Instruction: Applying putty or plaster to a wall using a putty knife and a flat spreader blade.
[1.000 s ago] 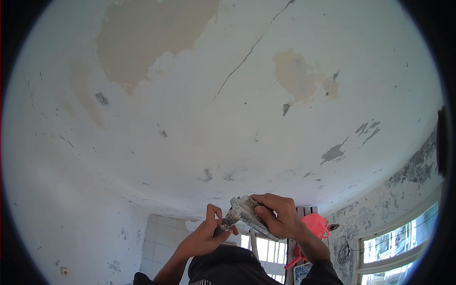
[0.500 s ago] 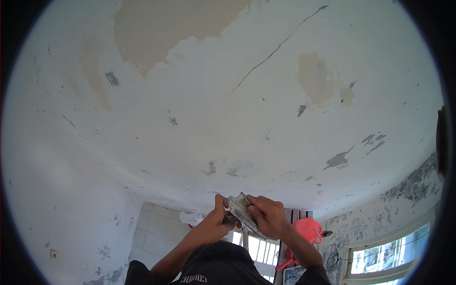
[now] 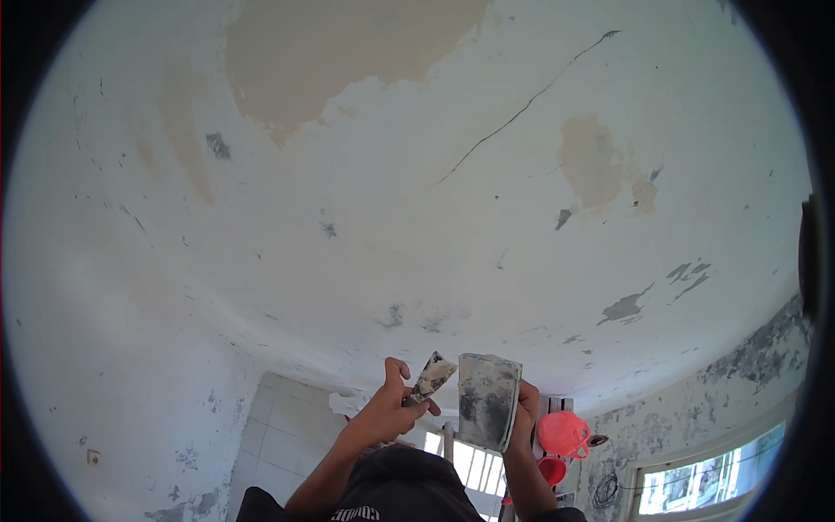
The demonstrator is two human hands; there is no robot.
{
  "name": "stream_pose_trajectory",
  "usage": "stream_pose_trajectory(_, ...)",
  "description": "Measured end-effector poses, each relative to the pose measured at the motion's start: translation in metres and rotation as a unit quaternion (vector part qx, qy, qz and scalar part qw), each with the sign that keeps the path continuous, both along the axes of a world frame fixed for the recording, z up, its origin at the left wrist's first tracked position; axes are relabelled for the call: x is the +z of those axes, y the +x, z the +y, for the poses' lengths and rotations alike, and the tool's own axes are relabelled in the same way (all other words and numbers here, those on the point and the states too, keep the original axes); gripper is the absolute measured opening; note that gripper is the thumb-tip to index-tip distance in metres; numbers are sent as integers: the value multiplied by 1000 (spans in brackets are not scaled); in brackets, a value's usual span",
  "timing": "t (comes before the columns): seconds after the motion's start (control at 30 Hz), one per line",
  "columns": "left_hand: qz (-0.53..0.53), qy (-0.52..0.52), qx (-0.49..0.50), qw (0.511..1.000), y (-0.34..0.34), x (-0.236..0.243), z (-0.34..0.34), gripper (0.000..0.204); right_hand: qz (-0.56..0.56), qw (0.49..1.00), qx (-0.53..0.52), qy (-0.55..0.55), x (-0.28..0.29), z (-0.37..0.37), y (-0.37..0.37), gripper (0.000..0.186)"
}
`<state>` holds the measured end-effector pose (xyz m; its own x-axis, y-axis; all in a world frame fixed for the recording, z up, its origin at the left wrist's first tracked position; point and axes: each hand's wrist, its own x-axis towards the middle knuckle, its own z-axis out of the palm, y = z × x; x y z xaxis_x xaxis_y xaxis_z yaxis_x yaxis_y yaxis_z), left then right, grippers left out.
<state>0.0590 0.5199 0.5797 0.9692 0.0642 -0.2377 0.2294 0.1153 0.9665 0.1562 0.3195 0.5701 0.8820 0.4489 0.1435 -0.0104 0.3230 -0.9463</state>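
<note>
Gripping two putty knives [image 3: 432,378] [image 3: 488,400]

Small putty knife [image 3: 432,378] left of wide trowel [image 3: 488,402], ceiling [image 3: 417,217] above, buckets [image 3: 561,435] right.

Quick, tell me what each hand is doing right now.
Left hand: fingers closed on a small putty knife.
Right hand: fingers closed on a wide scraper blade.

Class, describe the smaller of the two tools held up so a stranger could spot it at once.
Below the patchy white ceiling, two raised hands meet. The left hand grips a small putty knife. Unlike the broad grey trowel beside it, its blade is narrow, pointed and caked with pale filler.
</note>
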Motion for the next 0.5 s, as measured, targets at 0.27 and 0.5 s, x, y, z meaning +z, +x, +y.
stream_pose_trajectory(0.27, -12, -11, -7, 1000, -3, 9, -8, 48, -285, 909, 84, -293, 60, 22, 6, 32)
stream_pose_trajectory(0.5, -12, 36, 27, 999, -6, 4, -11, 50, -425, 837, 79, -336, 49, 35, -1, 19)
